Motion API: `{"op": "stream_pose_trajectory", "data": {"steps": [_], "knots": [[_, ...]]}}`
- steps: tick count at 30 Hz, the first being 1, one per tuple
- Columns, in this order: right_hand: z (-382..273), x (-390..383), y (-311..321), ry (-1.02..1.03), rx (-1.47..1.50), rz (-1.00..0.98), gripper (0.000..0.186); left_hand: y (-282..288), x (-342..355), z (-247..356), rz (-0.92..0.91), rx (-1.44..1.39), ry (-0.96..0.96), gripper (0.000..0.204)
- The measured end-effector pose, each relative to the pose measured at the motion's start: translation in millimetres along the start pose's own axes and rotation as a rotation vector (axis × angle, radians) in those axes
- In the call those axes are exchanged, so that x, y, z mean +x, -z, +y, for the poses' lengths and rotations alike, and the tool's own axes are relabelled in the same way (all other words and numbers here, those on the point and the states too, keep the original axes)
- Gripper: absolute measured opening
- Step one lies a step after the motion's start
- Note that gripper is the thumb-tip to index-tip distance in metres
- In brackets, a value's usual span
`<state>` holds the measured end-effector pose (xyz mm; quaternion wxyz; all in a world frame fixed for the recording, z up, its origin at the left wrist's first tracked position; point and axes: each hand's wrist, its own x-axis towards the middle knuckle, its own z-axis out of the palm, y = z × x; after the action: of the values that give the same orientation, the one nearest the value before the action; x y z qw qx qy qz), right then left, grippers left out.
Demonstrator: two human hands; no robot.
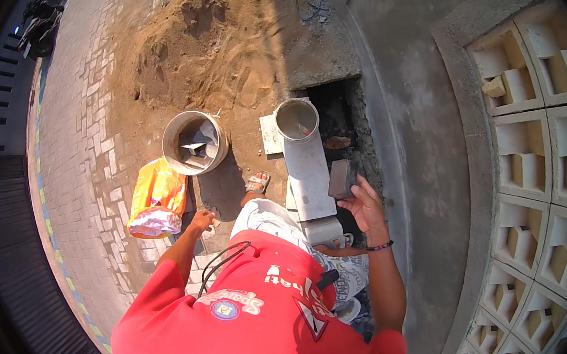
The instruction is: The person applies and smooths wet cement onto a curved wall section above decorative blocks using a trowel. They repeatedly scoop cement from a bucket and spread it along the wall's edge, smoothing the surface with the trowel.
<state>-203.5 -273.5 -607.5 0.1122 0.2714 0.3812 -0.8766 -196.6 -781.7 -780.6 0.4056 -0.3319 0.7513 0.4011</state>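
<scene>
My right hand [366, 206] grips a dark grey rectangular block [343, 178] by its right side, above a long pale slab [309, 183]. What the block is made of, I cannot tell. A dark band circles that wrist. My left hand [203, 221] hangs low at my left side with curled fingers, and nothing shows in them. Nearest to it lies an orange and white bag [159, 198]. Beyond the bag stands a whitish bucket [170, 139] with pale pieces inside. A smaller bucket [295, 137] holding greyish contents rests at the slab's far end.
A dark open pit [336, 106] runs along the slab's right side. Further right rise a grey plastered surface [432, 144] and a patterned block wall [526, 171]. A sand heap [188, 35] lies ahead, beside brick paving [87, 101]. Motorbikes [39, 25] stand far left.
</scene>
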Motion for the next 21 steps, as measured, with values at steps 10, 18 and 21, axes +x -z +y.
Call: {"op": "stream_pose_trajectory", "data": {"steps": [10, 18, 21], "knots": [[139.5, 337.7, 11.9, 0.106, -0.922, 0.364, 0.051, 96.3, -1.3, -161.2, 0.15, -0.307, 0.279, 0.034], [195.2, 438.0, 14.6, 0.264, -1.811, 0.506, 0.061, 114.2, -55.6, -271.4, 0.199, -0.308, 0.61, 0.04], [213.5, 447.6, 16.0, 0.264, -1.916, 0.493, 0.058, 110.6, -63.1, -271.4, 0.151, -0.328, 0.651, 0.042]]}}
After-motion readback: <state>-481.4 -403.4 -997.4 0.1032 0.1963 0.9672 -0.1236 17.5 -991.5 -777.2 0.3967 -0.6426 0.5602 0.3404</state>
